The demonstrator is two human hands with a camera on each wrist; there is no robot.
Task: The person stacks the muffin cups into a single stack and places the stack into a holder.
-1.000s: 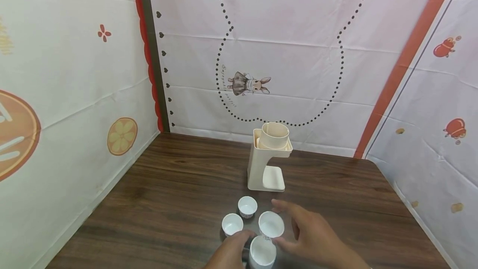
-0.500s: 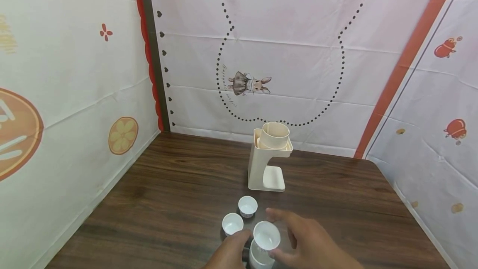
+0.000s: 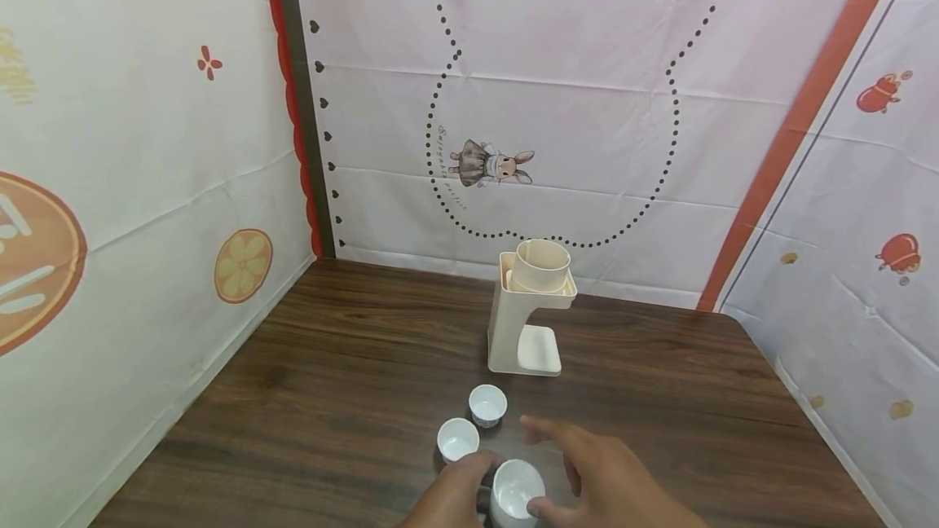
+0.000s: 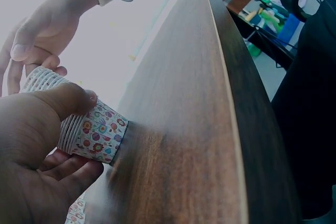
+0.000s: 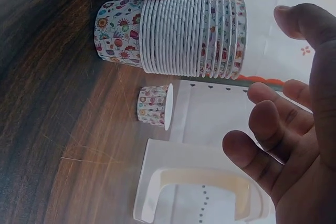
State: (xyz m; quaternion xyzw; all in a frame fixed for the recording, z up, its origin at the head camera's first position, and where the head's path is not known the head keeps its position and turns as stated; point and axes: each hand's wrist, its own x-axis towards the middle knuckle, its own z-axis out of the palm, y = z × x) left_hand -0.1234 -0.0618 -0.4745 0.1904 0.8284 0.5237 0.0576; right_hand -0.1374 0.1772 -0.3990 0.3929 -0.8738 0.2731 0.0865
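Note:
A stack of nested paper baking cups (image 3: 517,491) with a floral print stands upright at the near edge of the head view. My left hand (image 3: 451,497) grips it from the side, thumb and fingers round the lower cups (image 4: 100,132) in the left wrist view. Close to the stack's rim, my right hand (image 3: 605,475) has its fingers spread. In the right wrist view a gap separates those fingers (image 5: 264,121) from the top cups. Two single baking cups, a nearer one (image 3: 458,440) and a farther one (image 3: 487,404), sit on the table left of and beyond the stack.
Farther back on the dark wooden table (image 3: 352,365) stands a cream plastic dispenser stand (image 3: 506,332) with a round tube (image 3: 540,266) on top. Printed cloth (image 3: 557,104) hangs behind and along both sides.
A single cup held by my right hand beyond the stack came toward me, over the stack, and now sits nested in its top. My right fingers have let go. The left hand stays put.

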